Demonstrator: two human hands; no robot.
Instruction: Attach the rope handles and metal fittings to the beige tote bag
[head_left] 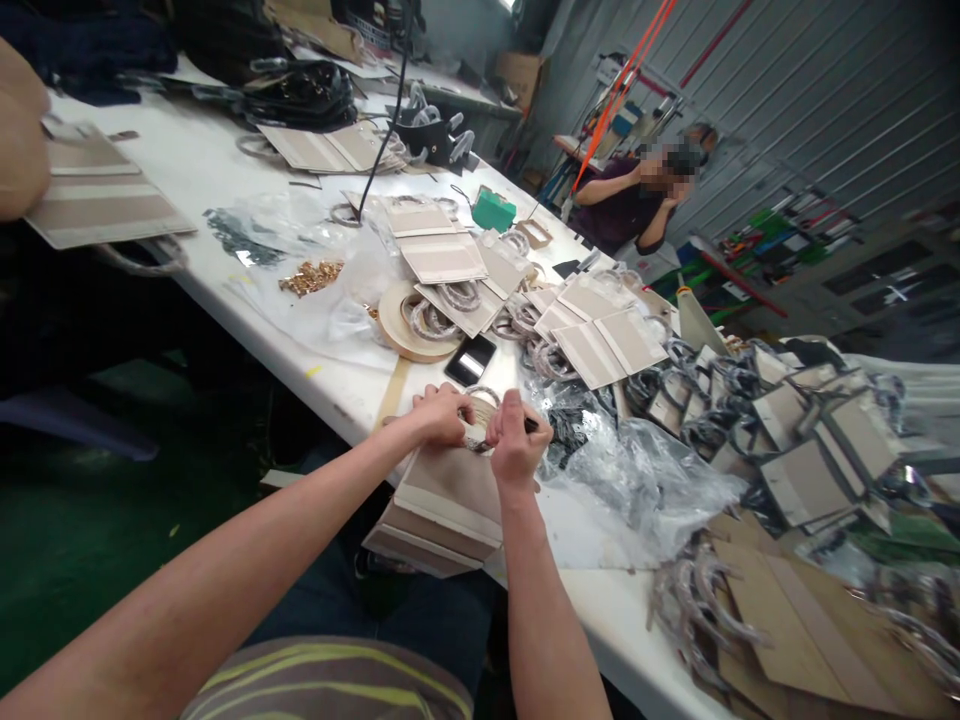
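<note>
At the table's near edge a beige flat bag panel with a plastic-wrapped looped handle lies below my hands, part of it hanging over the edge. My left hand has its fingers closed at the panel's top edge, beside the handle; whether it grips panel or handle is hidden. Fisted, my right hand grips a small tool with a dark end, most of it covered by the fingers. Just beyond the hands lies a black phone.
A tape roll, brass-coloured hardware and a green box lie on the white table. Stacked beige panels and clear plastic bags fill the right. A co-worker sits across; another person's arm is at left.
</note>
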